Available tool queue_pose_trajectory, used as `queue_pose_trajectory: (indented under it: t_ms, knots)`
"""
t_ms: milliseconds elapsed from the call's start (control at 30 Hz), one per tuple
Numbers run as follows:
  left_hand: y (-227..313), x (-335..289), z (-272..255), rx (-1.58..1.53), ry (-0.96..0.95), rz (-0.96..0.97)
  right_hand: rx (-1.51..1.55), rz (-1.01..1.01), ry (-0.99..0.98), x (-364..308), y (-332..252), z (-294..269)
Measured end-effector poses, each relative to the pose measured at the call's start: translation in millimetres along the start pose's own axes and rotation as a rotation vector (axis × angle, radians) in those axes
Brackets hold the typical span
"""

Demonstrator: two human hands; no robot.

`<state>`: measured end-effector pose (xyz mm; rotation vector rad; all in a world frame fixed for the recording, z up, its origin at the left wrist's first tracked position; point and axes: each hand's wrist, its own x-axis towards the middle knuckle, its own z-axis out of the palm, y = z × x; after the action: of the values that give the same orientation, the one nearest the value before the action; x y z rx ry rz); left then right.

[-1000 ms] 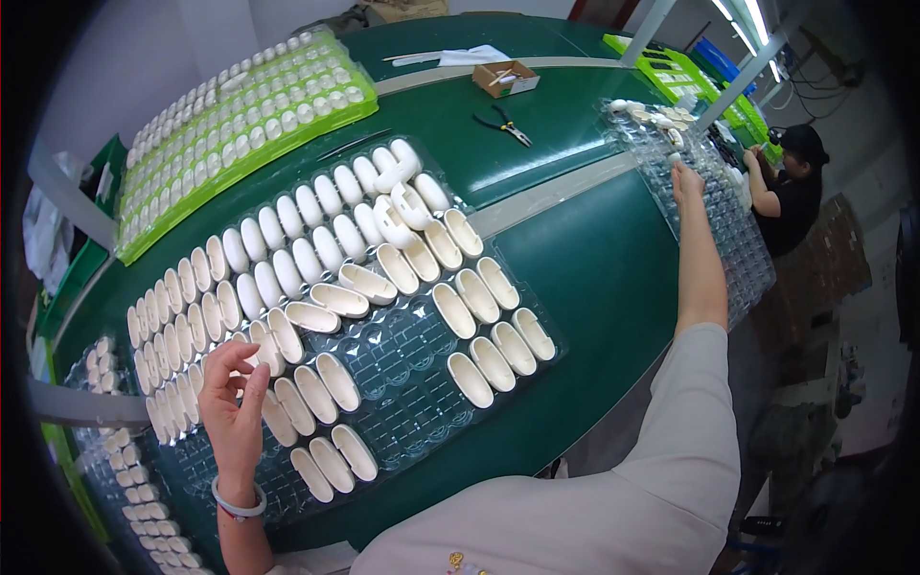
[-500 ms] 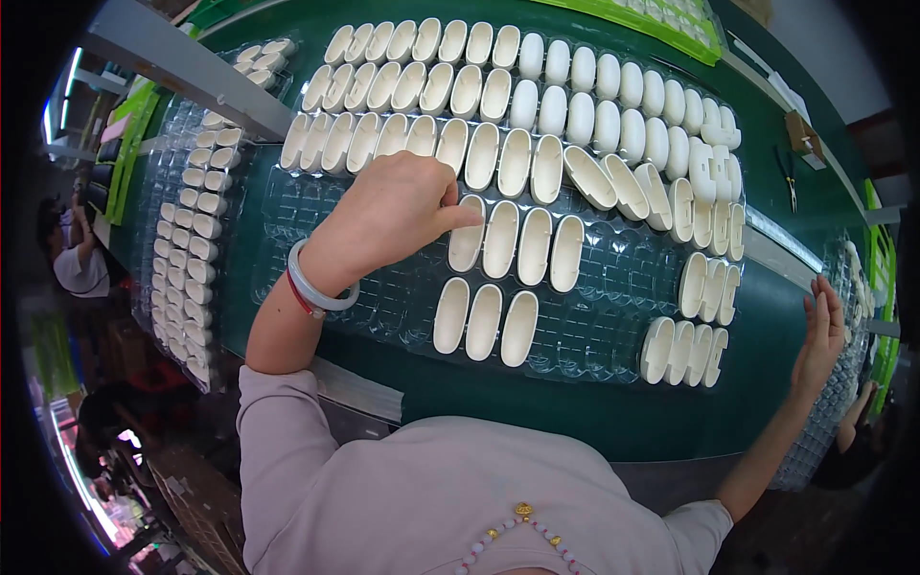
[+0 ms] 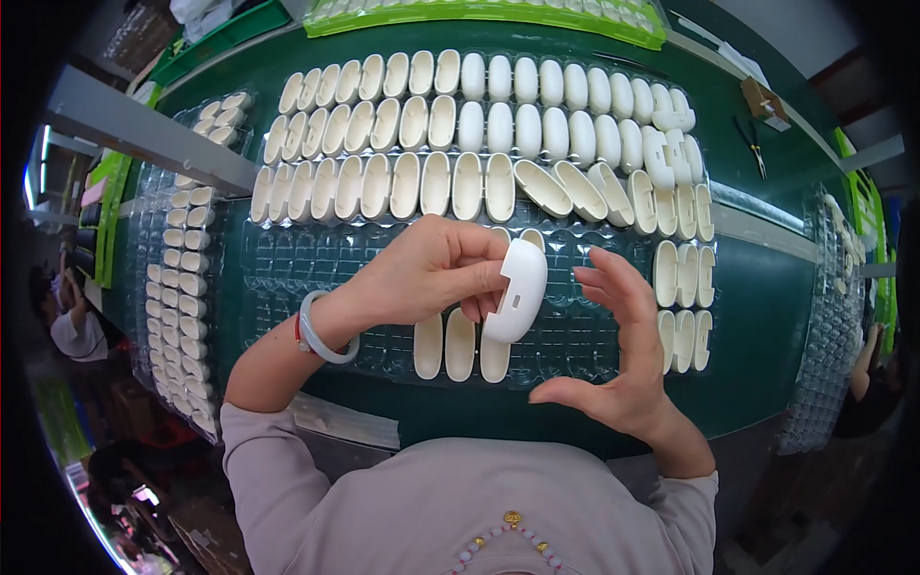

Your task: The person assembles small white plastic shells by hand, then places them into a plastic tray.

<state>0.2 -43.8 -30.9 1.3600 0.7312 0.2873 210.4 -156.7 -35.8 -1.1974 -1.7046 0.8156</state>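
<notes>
My left hand [image 3: 436, 270] pinches a white oval plastic shell [image 3: 523, 287] between thumb and fingers, above the middle of the clear tray. The shell is held on end, its smooth outer side with a small rectangular slot turned right; a notch shows at its edge. Just to the right, my right hand [image 3: 628, 359] is open, thumb and fingers spread, touching nothing. Under the held shell lie cream hollow shells [image 3: 460, 347], open side up, partly hidden by the shell and my left fingers.
Rows of hollow shells [image 3: 385, 125] and smooth white shells [image 3: 526, 79] fill the tray's far side. Notched shells [image 3: 686, 273] stand at right. A second tray of smaller cups [image 3: 182, 287] lies left, by a grey post [image 3: 153, 134]. Pliers [image 3: 753, 149] and a carton [image 3: 764, 103] lie far right.
My left hand, earlier over the shells in the tray, now holds one white shell up nearer me. My right hand has come in from the far right table edge to beside it.
</notes>
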Motion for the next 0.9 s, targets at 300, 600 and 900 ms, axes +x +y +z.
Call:
queue_pose_trajectory:
  t_ms: [300,600,900]
  knots:
    - [-27,14,27,0.297,0.168,0.393,-0.16,-0.193,0.189,-4,27,25]
    - [-35,16,27,0.616,0.316,0.67,-0.171,-0.123,0.211,-1,26,29]
    - [-37,12,34,-0.023,0.14,0.391,-0.275,-0.205,0.282,-7,31,27]
